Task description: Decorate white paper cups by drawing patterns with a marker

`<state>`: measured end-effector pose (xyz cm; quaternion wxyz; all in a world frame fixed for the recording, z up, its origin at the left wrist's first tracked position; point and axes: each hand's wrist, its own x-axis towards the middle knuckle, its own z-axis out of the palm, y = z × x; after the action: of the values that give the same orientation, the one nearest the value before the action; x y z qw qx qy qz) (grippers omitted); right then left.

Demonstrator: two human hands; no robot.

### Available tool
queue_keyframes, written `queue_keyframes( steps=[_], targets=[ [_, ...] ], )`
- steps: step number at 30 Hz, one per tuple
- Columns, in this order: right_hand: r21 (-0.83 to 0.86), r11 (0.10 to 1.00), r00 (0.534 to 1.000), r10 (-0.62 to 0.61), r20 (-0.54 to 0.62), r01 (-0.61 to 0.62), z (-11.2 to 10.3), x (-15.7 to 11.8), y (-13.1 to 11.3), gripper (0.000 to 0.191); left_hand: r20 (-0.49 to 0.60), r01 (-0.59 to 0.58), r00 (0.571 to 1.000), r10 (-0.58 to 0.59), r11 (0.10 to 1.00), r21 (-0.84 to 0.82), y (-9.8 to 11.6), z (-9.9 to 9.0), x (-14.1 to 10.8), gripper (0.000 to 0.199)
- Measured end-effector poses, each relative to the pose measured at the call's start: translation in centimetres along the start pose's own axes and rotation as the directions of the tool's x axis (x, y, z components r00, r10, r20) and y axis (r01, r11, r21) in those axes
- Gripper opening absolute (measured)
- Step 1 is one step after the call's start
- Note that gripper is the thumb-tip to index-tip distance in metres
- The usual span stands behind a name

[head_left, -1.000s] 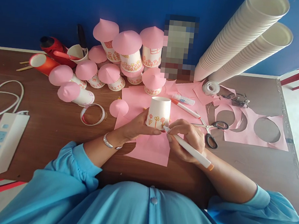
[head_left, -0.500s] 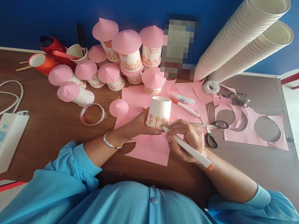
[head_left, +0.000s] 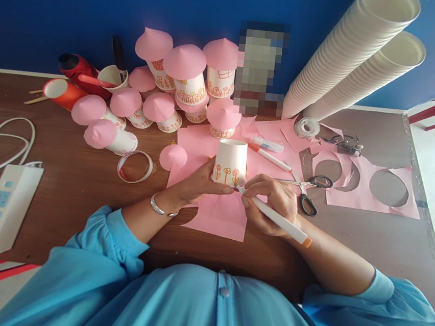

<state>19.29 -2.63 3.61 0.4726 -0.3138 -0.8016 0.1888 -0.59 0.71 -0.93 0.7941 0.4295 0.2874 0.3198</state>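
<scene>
My left hand (head_left: 199,183) is closed round the side and lower edge of a white paper cup (head_left: 232,156), held upside down. Red and orange flowers with stems are drawn along the cup's lower part. In my right hand (head_left: 273,204) is a white marker pen (head_left: 279,217) with an orange end. Its tip meets the cup near the bottom rim, below the rightmost flower. Under both hands lies pink paper (head_left: 222,217). A second marker (head_left: 270,158) with a red end rests on the paper behind my right hand.
Scissors (head_left: 303,186) and cut pink sheets (head_left: 356,194) lie at the right, near a tape roll (head_left: 307,127). Tall cup stacks (head_left: 351,53) lean on the blue wall. Cups with pink cone roofs (head_left: 184,61) crowd the back left. A power strip (head_left: 9,209) is far left.
The cup has turned and shifted slightly left in my left hand. More of the rightmost flower shows above the pen tip. My right hand has hardly moved.
</scene>
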Motion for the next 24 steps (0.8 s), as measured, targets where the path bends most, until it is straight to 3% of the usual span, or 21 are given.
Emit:
queue_keyframes(
  steps=[4,10,14,17,24],
  targets=[
    [0.032,0.999,1.0,-0.002,-0.027,0.002,-0.2,0.0,-0.1,0.018,0.024,-0.012,1.0,0.013,0.999,-0.029,0.2,0.0,0.0,0.041],
    [0.161,0.982,0.99,0.116,-0.074,-0.103,-0.3,0.0,-0.1,0.015,0.007,0.026,1.0,-0.025,0.998,-0.063,0.9,0.5,-0.1,0.046],
    [0.242,0.965,0.99,0.123,-0.066,-0.104,-0.1,-0.3,0.1,0.013,-0.012,-0.022,1.0,0.021,0.994,-0.111,0.6,0.6,0.1,0.057],
    [0.284,0.952,0.989,0.136,-0.061,-0.113,0.0,-0.5,0.2,0.012,0.025,-0.031,0.999,0.035,0.99,-0.14,0.4,0.6,0.2,0.055],
    [0.336,0.936,0.992,0.124,-0.029,-0.107,0.4,-0.7,0.0,0.014,0.033,0.032,0.999,-0.03,0.998,-0.058,0.8,1.0,-0.2,0.061]
  ],
)
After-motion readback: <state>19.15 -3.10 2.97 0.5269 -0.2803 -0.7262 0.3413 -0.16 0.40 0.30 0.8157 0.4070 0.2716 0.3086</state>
